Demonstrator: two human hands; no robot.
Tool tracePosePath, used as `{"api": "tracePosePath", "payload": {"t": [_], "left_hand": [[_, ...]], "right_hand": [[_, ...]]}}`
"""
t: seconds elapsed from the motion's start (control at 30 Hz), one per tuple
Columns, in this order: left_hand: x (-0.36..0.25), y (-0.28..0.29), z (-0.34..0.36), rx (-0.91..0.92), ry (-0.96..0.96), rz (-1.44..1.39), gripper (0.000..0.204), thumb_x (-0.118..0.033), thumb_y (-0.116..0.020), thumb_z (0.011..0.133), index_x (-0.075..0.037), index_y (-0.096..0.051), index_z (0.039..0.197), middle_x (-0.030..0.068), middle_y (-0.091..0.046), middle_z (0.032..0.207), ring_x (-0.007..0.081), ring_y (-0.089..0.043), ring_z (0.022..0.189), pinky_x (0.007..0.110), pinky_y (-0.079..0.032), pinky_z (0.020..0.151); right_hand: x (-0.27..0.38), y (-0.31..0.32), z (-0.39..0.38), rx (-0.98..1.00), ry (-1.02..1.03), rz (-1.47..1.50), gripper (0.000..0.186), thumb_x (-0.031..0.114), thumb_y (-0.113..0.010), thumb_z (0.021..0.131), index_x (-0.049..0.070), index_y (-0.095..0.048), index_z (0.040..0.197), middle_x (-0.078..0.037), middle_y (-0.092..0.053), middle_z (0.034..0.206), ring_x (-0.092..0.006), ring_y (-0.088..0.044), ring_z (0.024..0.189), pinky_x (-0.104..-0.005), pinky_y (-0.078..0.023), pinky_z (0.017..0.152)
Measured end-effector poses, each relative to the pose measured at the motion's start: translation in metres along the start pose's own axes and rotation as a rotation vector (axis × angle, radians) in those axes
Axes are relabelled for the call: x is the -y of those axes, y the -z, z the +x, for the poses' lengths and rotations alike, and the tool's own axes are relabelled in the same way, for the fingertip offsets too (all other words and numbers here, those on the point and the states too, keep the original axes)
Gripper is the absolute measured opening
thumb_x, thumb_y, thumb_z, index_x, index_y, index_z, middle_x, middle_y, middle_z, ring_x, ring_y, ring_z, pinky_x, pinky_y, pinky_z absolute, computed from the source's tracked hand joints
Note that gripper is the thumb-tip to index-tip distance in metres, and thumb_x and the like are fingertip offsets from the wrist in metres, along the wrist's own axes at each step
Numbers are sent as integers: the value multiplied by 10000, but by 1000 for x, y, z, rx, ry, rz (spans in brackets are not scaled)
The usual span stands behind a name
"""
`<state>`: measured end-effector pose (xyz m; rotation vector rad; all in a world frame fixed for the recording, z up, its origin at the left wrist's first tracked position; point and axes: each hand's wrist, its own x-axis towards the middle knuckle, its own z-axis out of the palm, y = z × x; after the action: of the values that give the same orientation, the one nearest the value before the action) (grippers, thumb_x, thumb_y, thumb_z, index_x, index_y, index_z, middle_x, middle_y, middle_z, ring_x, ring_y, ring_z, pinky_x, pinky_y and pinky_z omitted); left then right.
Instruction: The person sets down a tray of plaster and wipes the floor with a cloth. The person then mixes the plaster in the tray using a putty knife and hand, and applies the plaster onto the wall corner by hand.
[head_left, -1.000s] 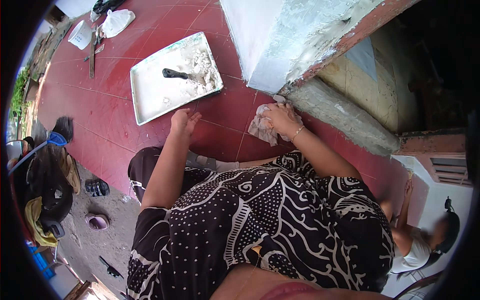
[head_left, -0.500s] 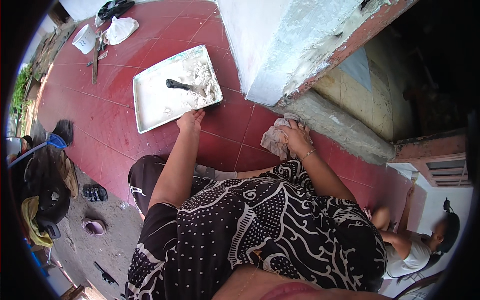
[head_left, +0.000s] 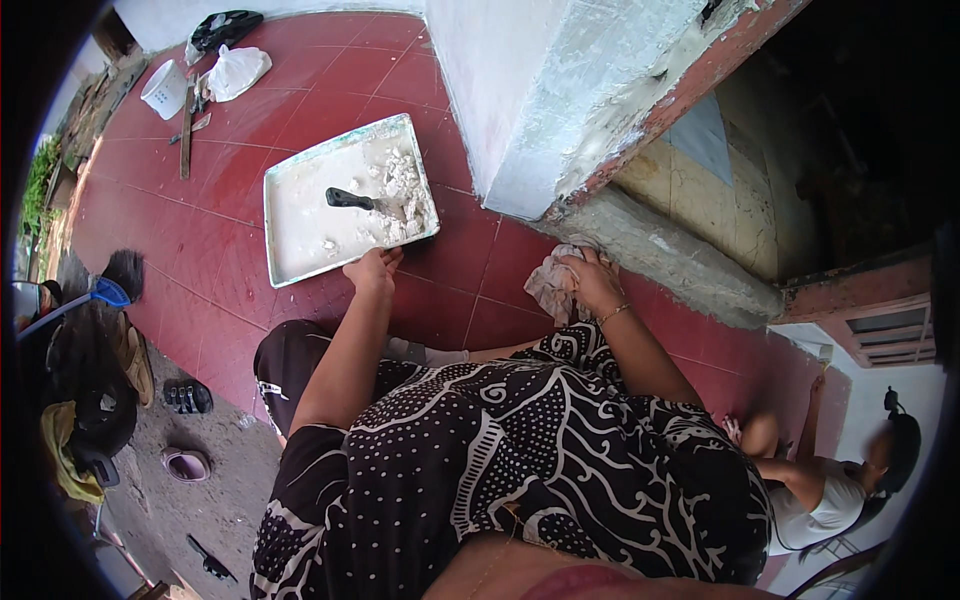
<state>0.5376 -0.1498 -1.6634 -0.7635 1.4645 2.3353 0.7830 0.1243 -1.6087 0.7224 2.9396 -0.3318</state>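
Note:
A shallow white paint tray [head_left: 300, 265] lies on the red tiles ahead of me, with whitish wet filler and crumbly lumps along its right side. A black-handled scraper [head_left: 349, 198] rests in the tray, its blade sunk among the lumps. At the tray's near edge my left hand [head_left: 372, 268] grips the rim, its fingers partly hidden below it. My right hand [head_left: 598, 285] is closed on a crumpled, stained rag [head_left: 549, 287], low by the floor near the doorway sill.
A peeling white wall corner [head_left: 515, 180] and a rough concrete sill [head_left: 690, 255] stand at the right. Far left are a white bucket [head_left: 165, 90] and a white plastic bag [head_left: 238, 73]. Sandals [head_left: 187, 396] lie left. Another person [head_left: 820, 500] sits at the lower right.
The tray has come slightly toward me, together with my left hand. My right hand stays on the rag in nearly the same place. The view has shifted a little.

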Motion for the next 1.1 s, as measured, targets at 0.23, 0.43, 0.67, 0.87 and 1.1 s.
{"api": "tracePosePath", "payload": {"t": [0.23,0.43,0.67,0.87,1.1], "left_hand": [[-11,63,-29,141,60,140,388,79,-432,755,64,-222,1081,250,-529,913,329,-617,662,432,-548,586],[-12,81,-53,173,110,320,319,26,-403,779,129,-388,1080,265,-535,968,381,-596,829,474,-510,711],[-15,101,-40,117,124,230,318,74,-400,757,136,-362,1067,259,-550,914,352,-614,712,457,-526,639],[-41,125,-30,114,319,141,313,-79,-420,783,77,-413,1054,264,-480,1078,427,-477,1000,578,-294,924],[-88,175,-50,96,323,261,318,-115,-443,788,90,-415,1029,252,-411,1096,465,-384,1082,532,-326,934]], "right_hand": [[4,-8,-21,-10,31,24,470,184,-639,707,289,-535,1153,-87,-402,1278,-343,-418,1136,-483,-278,974],[-15,-22,-12,-23,70,43,527,245,-713,649,278,-537,1144,-94,-397,1275,-339,-415,1143,-473,-285,970],[31,-21,-18,120,34,-151,642,289,-753,588,301,-507,1181,-133,-333,1328,-405,-312,1210,-568,-214,990],[129,-11,-15,111,147,2,578,243,-722,646,128,-506,1169,-186,-428,1190,-383,-421,1103,-482,-348,920],[296,-22,21,-57,629,384,410,184,-641,742,22,-533,1103,-165,-515,1001,-313,-526,934,-356,-441,802]]}}
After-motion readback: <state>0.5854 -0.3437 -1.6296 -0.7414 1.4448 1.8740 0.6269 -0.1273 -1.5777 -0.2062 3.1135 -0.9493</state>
